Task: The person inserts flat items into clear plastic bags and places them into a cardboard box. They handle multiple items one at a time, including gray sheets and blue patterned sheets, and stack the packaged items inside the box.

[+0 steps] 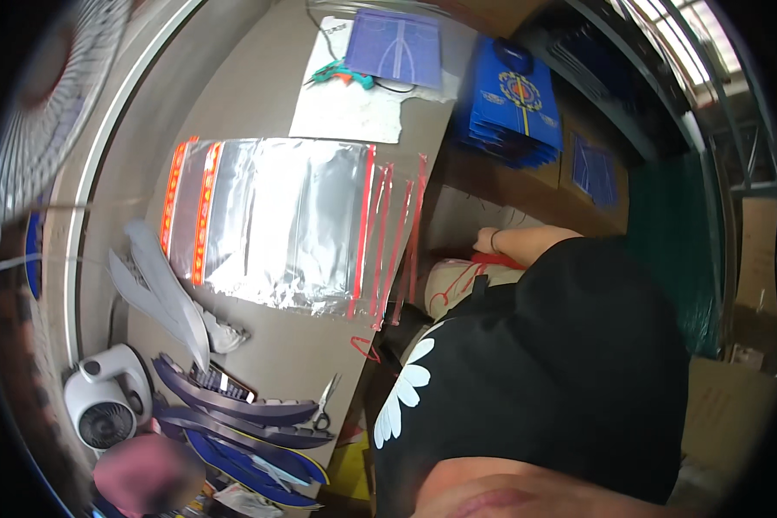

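My right arm reaches to the table's near edge, and my right hand [486,240], with a dark band at the wrist, is beside something red [499,259] over a pale, red-marked cloth [451,283]. Its fingers are too small and hidden to read. My left hand is out of view. On the grey table [272,82], several clear plastic bags [281,216] with red and orange edge strips lie in an overlapping stack. Thin red strips [388,242] line their side nearest me, and a bent red strip [364,348] lies by the table edge.
A teal glue gun [345,76] rests on white paper [345,116] by a purple-blue packet [395,45]. Blue printed bags [514,112] are stacked on cardboard boxes [527,194]. Dark curved pieces [233,397], scissors [323,404], a small fan [108,406] and a larger fan [47,121] occupy the left side.
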`<action>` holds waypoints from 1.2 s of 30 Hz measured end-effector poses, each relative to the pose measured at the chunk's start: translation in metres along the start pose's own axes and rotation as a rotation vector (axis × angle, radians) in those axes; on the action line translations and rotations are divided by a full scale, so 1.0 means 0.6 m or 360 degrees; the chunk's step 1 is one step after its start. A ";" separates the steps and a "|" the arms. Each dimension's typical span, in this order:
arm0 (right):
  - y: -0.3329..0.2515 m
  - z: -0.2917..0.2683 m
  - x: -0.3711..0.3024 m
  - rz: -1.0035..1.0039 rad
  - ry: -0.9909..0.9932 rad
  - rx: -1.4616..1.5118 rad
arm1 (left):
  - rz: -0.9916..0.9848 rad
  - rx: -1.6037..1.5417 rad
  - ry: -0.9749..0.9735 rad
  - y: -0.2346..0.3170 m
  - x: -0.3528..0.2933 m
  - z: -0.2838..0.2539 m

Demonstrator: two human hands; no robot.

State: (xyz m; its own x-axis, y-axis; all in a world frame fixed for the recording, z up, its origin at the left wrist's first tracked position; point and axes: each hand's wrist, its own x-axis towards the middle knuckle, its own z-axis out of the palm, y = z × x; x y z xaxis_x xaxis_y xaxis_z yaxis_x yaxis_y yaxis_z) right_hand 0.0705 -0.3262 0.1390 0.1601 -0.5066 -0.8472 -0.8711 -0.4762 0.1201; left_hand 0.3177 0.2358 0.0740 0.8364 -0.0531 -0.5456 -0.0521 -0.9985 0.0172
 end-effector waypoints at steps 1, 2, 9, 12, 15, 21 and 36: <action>0.023 0.016 0.014 0.0011 -0.0027 -0.0018 | 0.0041 0.0009 0.0028 0.010 0.021 -0.016; 0.065 0.089 0.052 0.0095 -0.0290 -0.0079 | 0.0126 0.0087 0.0017 0.012 0.041 -0.043; 0.191 0.164 0.206 0.0364 -0.0093 0.0140 | 0.0265 0.0194 -0.0024 0.096 0.089 -0.074; 0.152 0.096 0.198 0.0454 0.0095 0.0693 | 0.0306 0.0329 -0.0030 0.140 0.100 -0.103; 0.178 0.100 0.293 0.0442 -0.0256 0.0590 | 0.0256 0.0387 -0.0074 0.191 0.083 -0.095; 0.176 0.128 0.415 0.0262 -0.0321 0.0542 | 0.0057 0.0376 -0.0061 0.283 0.019 -0.060; 0.238 0.138 0.561 0.0079 -0.0339 0.0494 | -0.0200 0.0159 -0.0047 0.420 -0.055 0.041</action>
State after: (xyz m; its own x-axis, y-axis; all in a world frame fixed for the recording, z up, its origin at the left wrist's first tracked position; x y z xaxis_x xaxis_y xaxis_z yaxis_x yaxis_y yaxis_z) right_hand -0.0383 -0.5053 -0.1720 0.0429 -0.3473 -0.9368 -0.9798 -0.1981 0.0286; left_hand 0.2636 -0.0137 0.0756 0.8234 0.0738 -0.5627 -0.0035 -0.9908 -0.1351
